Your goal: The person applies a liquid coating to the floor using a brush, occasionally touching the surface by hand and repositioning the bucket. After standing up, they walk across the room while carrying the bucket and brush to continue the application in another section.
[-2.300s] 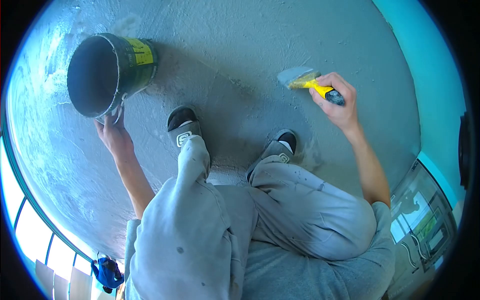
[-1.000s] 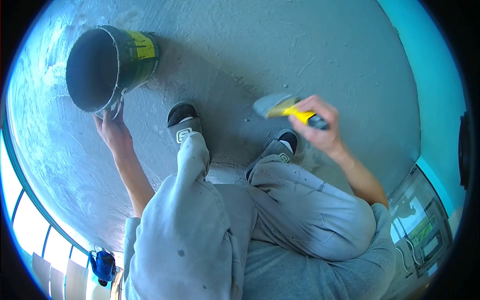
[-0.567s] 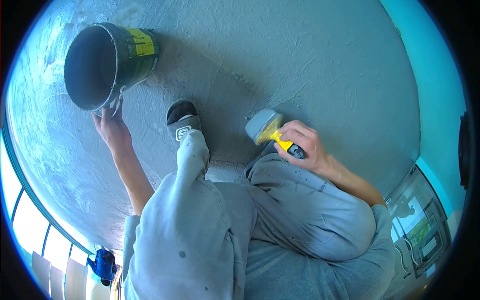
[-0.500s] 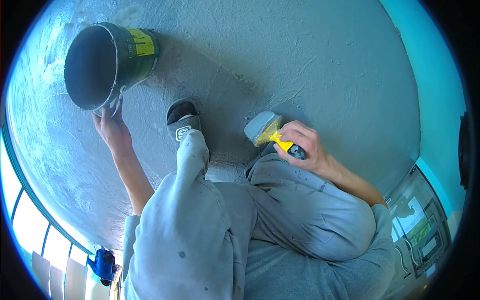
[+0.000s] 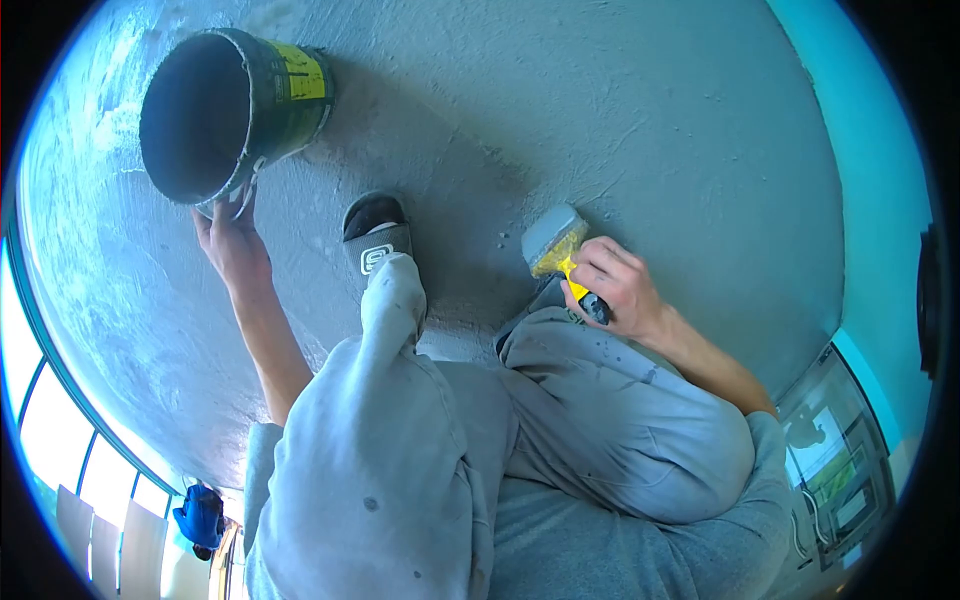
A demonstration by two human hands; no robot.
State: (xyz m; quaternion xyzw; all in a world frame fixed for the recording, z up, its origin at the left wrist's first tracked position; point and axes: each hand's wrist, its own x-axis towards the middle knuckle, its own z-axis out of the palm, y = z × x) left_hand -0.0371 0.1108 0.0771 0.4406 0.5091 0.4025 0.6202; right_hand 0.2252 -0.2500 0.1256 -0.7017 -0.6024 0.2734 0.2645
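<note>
Compared with the view of two seconds earlier, the right hand (image 5: 618, 288) has drawn the brush (image 5: 558, 245) back from the open floor (image 5: 650, 110) to a spot just beside the right knee, and the right slide sandal is now lying hidden behind the hand and brush. The left hand (image 5: 232, 240) is remaining at the bucket (image 5: 235, 105), which is sitting slightly higher in the frame.

The right hand is clenching the brush's yellow-and-black handle; the wide, flat bristle head, loaded with grey coating, is pointing away from the person and meeting the floor. The left hand is grasping the thin wire bail at the bucket's lower rim, fingers curled around it. The bucket is cylindrical, dark and smeared grey, bearing a yellow label, tilting with its open mouth facing the camera, near the far left part of the floor.

The floor is showing a rough, stippled grey coating with faint stroke marks. The left sandal (image 5: 375, 245), grey with a white logo, is resting between bucket and brush. Grey, paint-flecked trousers (image 5: 400, 470) are covering the bent knees.
</note>
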